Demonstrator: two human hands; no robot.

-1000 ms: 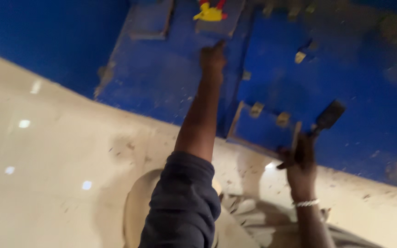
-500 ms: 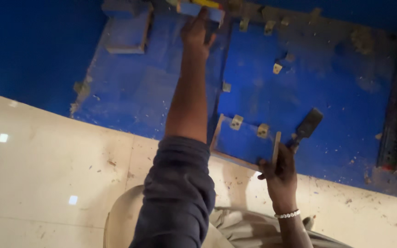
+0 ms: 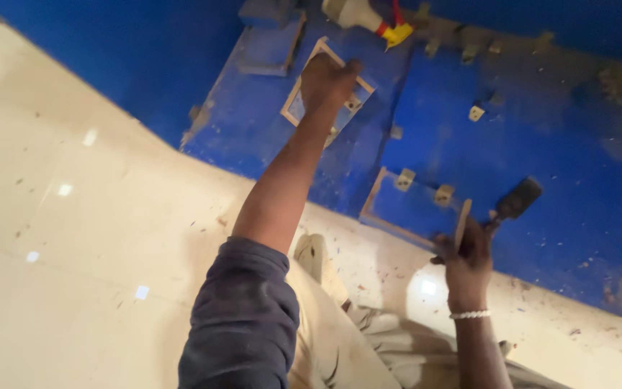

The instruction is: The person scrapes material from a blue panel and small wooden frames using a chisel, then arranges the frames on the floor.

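Landmark: blue panel, a painted board lying on the pale tiled floor; all places below are given from it.
Left hand: arm stretched out over the panel's far part, hand pressed on a small wood-edged frame; fingers curled down on it, grip not clear enough to say closed.
Right hand: at the panel's near edge, closed round a thin wooden strip and the shaft of a dark-headed tool, which points up over the panel.
Second frame: near edge, just left of the right hand, with two small metal brackets on its far side.
Bottle: pale, with red and yellow at its tip, at the panel's far edge.
Surface: paint scuffed, dusty, bare wood at the edges; the floor is glossy and speckled with chips.
Risk 1: the frame could skid under the left hand, because the reach is long and the paint is dusty.
Risk 2: the strip might slip, since one hand carries two things.
Risk 3: the tool head could mar the paint, being so near.
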